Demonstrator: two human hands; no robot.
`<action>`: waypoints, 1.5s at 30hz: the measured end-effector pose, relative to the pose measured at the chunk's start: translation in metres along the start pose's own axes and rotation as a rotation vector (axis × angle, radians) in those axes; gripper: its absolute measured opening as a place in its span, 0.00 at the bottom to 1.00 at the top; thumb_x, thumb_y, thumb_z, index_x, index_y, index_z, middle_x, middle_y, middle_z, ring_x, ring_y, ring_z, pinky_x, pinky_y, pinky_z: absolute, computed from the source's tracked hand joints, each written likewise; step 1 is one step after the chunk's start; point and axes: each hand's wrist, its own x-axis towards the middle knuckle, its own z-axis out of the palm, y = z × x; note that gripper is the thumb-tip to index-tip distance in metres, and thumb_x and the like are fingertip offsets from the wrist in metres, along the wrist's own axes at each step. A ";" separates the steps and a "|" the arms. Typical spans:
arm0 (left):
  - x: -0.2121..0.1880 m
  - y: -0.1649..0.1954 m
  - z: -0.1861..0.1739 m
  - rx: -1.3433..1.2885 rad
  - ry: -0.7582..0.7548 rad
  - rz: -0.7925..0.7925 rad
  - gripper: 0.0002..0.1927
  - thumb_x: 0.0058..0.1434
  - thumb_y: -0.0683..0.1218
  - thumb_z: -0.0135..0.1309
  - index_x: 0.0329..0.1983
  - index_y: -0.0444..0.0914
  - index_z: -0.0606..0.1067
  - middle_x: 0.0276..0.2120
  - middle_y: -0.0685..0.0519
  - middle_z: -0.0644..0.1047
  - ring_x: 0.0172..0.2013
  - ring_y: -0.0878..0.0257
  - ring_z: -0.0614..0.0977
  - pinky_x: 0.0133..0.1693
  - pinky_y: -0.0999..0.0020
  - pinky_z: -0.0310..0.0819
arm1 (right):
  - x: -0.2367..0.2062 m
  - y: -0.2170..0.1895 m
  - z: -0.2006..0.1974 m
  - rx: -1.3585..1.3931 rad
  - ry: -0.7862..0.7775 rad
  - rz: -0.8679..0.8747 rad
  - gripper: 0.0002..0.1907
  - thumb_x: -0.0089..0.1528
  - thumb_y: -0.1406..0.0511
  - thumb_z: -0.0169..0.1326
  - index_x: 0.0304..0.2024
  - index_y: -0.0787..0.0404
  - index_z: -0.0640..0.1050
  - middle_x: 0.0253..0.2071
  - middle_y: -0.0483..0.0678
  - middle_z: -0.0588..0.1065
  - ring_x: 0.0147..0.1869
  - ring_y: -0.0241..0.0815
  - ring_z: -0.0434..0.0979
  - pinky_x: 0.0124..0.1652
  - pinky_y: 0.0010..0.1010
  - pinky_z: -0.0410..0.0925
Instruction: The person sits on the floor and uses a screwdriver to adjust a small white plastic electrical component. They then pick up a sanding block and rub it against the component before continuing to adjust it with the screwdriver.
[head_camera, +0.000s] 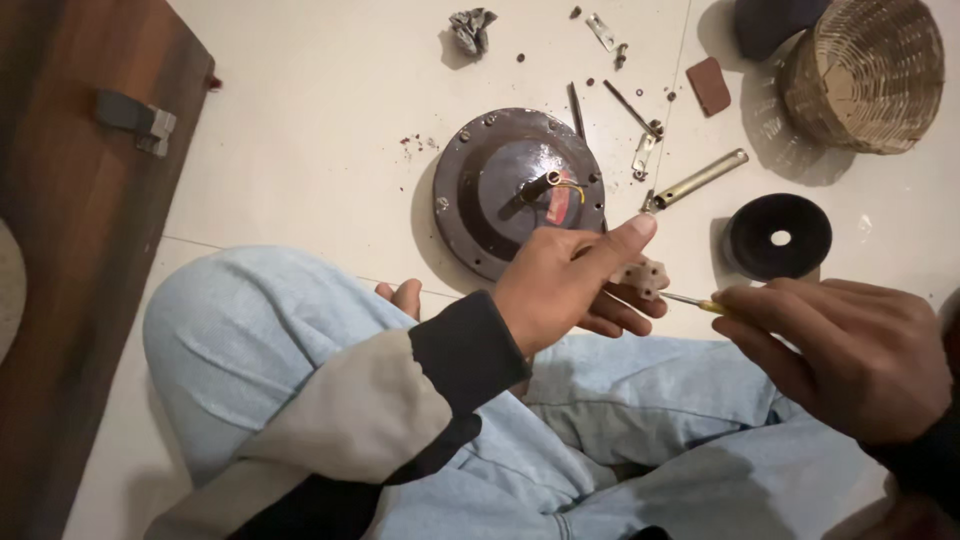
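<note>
Left hand (565, 285) fingers (625, 240) pinched on a small white connector block (642, 274), thumb on top, block held above the lap. Right hand (850, 350) fingers closed around a yellow-handled screwdriver (700, 303); its thin shaft points left, tip right at the block, can't tell if it's seated in a screw.

Person sits cross-legged on the floor (300, 130), light blue jeans (260, 340), sleeve black and beige.

Just beyond the left hand: dark round motor housing (510, 185) lying flat on the tiles, short shaft up from the centre, red and yellow wires at its base. Right of it: brass-coloured tube (702, 178), then a black disc with a centre hole (778, 236). Behind: loose screws, small metal brackets (600, 30), a crumpled grey scrap (470, 30), a brown rectangular piece (708, 86). Wicker basket (865, 72) top right. Dark wood board (70, 250) along the left edge.
</note>
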 end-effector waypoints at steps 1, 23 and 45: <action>-0.001 0.000 0.001 0.002 -0.002 0.024 0.34 0.65 0.68 0.48 0.42 0.31 0.80 0.33 0.45 0.85 0.30 0.61 0.87 0.31 0.72 0.81 | -0.001 0.002 0.002 0.010 0.010 0.001 0.12 0.55 0.63 0.66 0.39 0.62 0.81 0.31 0.48 0.80 0.32 0.47 0.82 0.32 0.36 0.72; 0.004 -0.003 -0.002 -0.045 -0.005 0.129 0.36 0.67 0.69 0.45 0.49 0.33 0.80 0.40 0.48 0.85 0.38 0.61 0.88 0.40 0.69 0.81 | 0.014 -0.006 -0.013 0.093 0.000 0.174 0.11 0.58 0.69 0.64 0.43 0.65 0.81 0.36 0.51 0.81 0.33 0.42 0.83 0.32 0.30 0.72; 0.008 -0.011 -0.003 -0.032 0.022 0.166 0.34 0.66 0.68 0.47 0.50 0.34 0.79 0.44 0.50 0.83 0.42 0.62 0.88 0.43 0.69 0.82 | 0.026 -0.036 -0.014 -0.200 -0.018 0.200 0.07 0.58 0.62 0.66 0.35 0.57 0.83 0.22 0.46 0.74 0.21 0.46 0.75 0.25 0.36 0.66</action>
